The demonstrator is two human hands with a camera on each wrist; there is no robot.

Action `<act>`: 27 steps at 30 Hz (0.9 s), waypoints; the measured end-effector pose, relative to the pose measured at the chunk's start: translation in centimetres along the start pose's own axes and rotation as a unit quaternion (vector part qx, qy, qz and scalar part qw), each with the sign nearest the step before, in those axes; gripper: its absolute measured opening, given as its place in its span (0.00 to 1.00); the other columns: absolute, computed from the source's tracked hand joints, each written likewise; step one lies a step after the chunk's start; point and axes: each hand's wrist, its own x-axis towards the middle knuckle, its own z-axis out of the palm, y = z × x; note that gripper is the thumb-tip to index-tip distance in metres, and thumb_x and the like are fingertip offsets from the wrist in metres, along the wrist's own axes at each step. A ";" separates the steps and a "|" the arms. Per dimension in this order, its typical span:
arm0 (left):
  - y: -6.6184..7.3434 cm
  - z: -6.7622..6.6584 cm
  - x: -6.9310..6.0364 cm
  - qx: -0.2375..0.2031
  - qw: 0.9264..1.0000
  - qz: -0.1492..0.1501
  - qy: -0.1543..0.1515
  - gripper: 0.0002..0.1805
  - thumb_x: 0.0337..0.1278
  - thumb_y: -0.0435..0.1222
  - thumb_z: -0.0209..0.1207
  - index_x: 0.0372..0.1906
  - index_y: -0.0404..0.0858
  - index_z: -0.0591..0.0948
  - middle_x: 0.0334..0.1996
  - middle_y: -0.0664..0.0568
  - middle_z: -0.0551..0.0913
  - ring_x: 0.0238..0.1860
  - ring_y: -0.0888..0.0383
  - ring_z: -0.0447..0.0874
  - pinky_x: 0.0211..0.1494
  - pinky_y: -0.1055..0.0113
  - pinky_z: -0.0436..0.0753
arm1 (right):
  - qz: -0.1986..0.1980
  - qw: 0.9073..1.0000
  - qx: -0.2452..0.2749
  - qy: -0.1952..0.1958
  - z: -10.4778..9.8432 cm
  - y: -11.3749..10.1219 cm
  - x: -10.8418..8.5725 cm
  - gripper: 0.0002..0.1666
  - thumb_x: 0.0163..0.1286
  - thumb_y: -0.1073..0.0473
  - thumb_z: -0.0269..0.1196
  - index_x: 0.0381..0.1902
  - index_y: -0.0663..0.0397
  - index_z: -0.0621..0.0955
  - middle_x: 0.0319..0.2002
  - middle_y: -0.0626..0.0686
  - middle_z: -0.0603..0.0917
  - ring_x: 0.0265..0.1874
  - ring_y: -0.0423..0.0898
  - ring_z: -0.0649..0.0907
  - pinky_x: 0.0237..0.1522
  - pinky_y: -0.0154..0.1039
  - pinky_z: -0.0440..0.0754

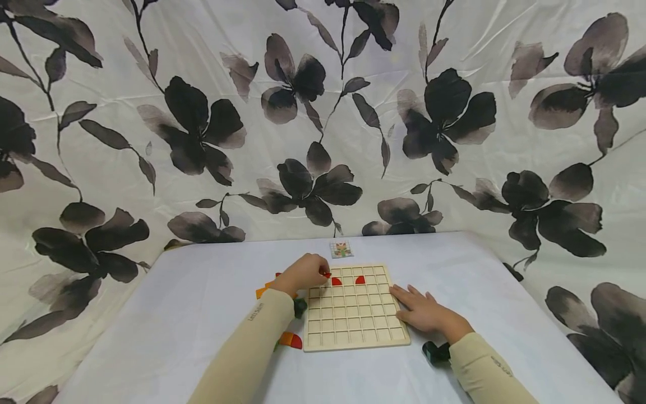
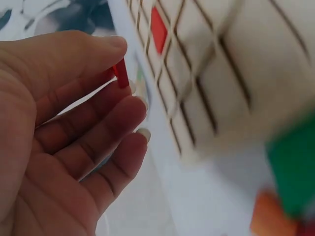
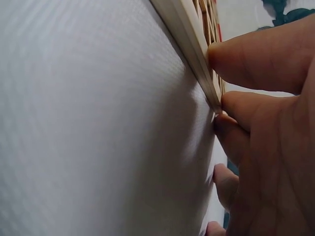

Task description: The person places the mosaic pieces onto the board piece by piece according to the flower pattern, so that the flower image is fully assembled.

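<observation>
Red piece (image 2: 121,73) is pinched by left hand (image 1: 304,273) near far left corner of grid board (image 1: 356,325) | right edge is touched by right hand (image 1: 428,312), fingers extended

Left arm (image 1: 252,336) reached forward and inward, sleeve down to near the wrist. Left hand (image 1: 305,273) was farther out than the right, back of hand up, thumb (image 2: 81,54) and index pinching; remaining fingers (image 2: 101,132) were bent loosely, side by side, partly turned in toward the palm. Right arm (image 1: 487,367) angled in from the lower right, also sleeved. Right hand (image 1: 426,311) lay low, palm down, fingers extended and somewhat spread, thumb apart from them.
</observation>
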 end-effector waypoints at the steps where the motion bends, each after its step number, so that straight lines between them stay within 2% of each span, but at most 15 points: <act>1: 0.6 0.3 0.3 0.001 1.000 0.011 0.000 0.06 0.56 0.35 0.64 0.39 0.40 0.85 0.34 0.53 0.83 0.35 0.58 0.75 0.45 0.63 0.78 | -0.001 1.000 0.000 0.001 0.0 0.0 0.0 0.38 0.71 0.50 0.54 0.76 0.49 0.58 0.76 0.54 0.57 0.76 0.64 0.49 0.69 0.70 0.40; 7: 3.1 1.8 1.5 -0.006 0.999 0.034 -0.004 0.03 0.57 0.34 0.63 0.34 0.39 0.84 0.29 0.54 0.81 0.31 0.60 0.73 0.39 0.65 0.75 | 0.000 1.000 0.000 0.006 -0.2 0.0 -0.1 0.37 0.72 0.50 0.54 0.75 0.49 0.58 0.76 0.54 0.57 0.75 0.64 0.50 0.69 0.70 0.40; 11: 4.0 2.5 2.0 -0.002 1.000 0.029 -0.006 0.04 0.56 0.30 0.60 0.30 0.38 0.84 0.25 0.55 0.78 0.27 0.59 0.70 0.33 0.67 0.71 | -0.002 1.000 0.008 0.005 -0.1 -0.2 -0.1 0.37 0.72 0.51 0.54 0.75 0.49 0.58 0.76 0.55 0.57 0.75 0.64 0.49 0.69 0.69 0.40; 14: 4.2 3.2 2.3 0.002 1.000 0.020 -0.007 0.07 0.56 0.28 0.58 0.26 0.39 0.83 0.23 0.55 0.78 0.25 0.60 0.68 0.31 0.67 0.69 | -0.005 1.000 0.012 0.006 0.0 -0.2 -0.2 0.37 0.72 0.51 0.54 0.75 0.49 0.59 0.76 0.54 0.57 0.76 0.64 0.50 0.69 0.69 0.39; 19: 4.4 3.7 2.7 0.012 1.000 0.001 -0.008 0.08 0.60 0.30 0.57 0.26 0.42 0.82 0.24 0.57 0.78 0.24 0.61 0.69 0.31 0.67 0.71 | -0.009 1.000 0.006 0.010 0.2 -0.1 -0.3 0.37 0.71 0.51 0.54 0.75 0.49 0.59 0.76 0.54 0.58 0.75 0.64 0.50 0.69 0.70 0.41; 23: 4.6 3.6 3.1 0.027 1.000 0.005 -0.006 0.10 0.63 0.30 0.56 0.26 0.40 0.82 0.22 0.56 0.75 0.24 0.61 0.66 0.31 0.67 0.70 | -0.006 1.000 0.001 0.015 0.2 0.1 -0.2 0.37 0.71 0.51 0.54 0.75 0.49 0.59 0.76 0.53 0.58 0.75 0.63 0.51 0.69 0.69 0.42; 27: 4.6 3.6 3.7 0.028 1.000 0.004 0.002 0.07 0.59 0.28 0.58 0.28 0.40 0.83 0.25 0.55 0.78 0.26 0.61 0.69 0.32 0.67 0.72 | -0.010 1.000 0.002 0.019 0.1 0.2 -0.2 0.37 0.71 0.51 0.54 0.75 0.49 0.59 0.76 0.53 0.58 0.75 0.63 0.51 0.70 0.69 0.42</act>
